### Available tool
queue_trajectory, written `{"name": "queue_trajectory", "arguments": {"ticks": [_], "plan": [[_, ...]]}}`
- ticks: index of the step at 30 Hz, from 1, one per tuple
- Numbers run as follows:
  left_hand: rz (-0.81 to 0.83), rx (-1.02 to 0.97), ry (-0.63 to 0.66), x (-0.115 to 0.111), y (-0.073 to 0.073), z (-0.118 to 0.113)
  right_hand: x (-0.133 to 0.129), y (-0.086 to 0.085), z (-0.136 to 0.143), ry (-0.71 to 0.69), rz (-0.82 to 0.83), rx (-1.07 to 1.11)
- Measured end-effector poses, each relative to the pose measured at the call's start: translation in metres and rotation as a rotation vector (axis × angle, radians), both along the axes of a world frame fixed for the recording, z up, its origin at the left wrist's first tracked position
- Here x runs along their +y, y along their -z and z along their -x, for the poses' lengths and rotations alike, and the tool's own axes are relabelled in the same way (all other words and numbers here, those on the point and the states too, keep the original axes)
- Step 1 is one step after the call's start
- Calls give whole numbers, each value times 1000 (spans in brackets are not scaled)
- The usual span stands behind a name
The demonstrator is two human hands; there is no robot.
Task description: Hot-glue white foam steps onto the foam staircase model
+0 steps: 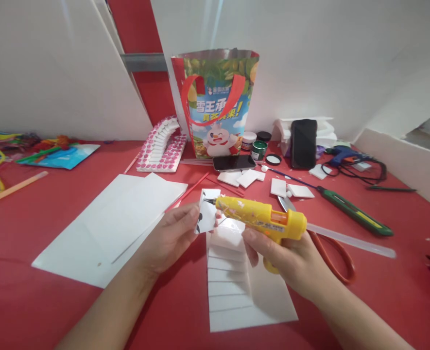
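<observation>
Two bare hands meet over a red table, each grasping something. The left hand pinches a small white piece between thumb and fingers, holding it upright above the far end of a stepped model; some fingertips show past its right edge. The piece is flat, four-sided and pale, with black marks near its upper left corner and a larger black shape low on its left side. The right hand is wrapped around the grip of a glue gun, whose dark nozzle points left at the upper part of the piece; whether the tip touches it I cannot tell. The gun is bright yellow, its barrel speckled with pale and pinkish residue, with a slot showing orange inside and a translucent glue stick jutting from the back. Below the hands, the stepped model lies on the table: white slabs in a row like stairs, thin grey lines between them, a glossy patch near the top, and a flat white board spreading to the right. Orange-handled scissors lie just beside the right wrist, and white sheets lie left of the left hand
</observation>
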State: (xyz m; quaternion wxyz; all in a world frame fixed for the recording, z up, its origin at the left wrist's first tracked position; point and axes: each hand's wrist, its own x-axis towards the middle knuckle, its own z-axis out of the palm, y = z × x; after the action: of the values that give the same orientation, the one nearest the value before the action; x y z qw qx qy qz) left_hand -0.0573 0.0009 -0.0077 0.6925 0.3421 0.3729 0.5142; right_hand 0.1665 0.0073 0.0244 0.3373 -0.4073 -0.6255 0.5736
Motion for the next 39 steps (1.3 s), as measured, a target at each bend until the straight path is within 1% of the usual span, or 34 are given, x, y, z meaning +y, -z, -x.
{"name": "queue_trajectory", "arguments": {"ticks": [5,10,14,19,24,27,33,39], "plan": [[-31,-17,18,0,-2,-1,0,0,1,-17,-7,2],[-44,-90,56,0,-1,-1,2,1,2,-22,-4,-3],[-53,-148,54,1,0,-1,1,1,3,-31,-6,-2],[-80,-113,65,1,-1,-1,-1,2,2,-45,-12,-7],[-73,-96,18,2,-6,-3,-2,2,3,-62,-5,0],[-68,-118,20,2,-7,-4,-2,1,5,-70,-18,3],[-83,-121,-28,3,-5,-3,-1,1,5,-84,-50,1],[-52,-86,-85,3,-3,0,-2,2,5,-99,-31,-19]]}}
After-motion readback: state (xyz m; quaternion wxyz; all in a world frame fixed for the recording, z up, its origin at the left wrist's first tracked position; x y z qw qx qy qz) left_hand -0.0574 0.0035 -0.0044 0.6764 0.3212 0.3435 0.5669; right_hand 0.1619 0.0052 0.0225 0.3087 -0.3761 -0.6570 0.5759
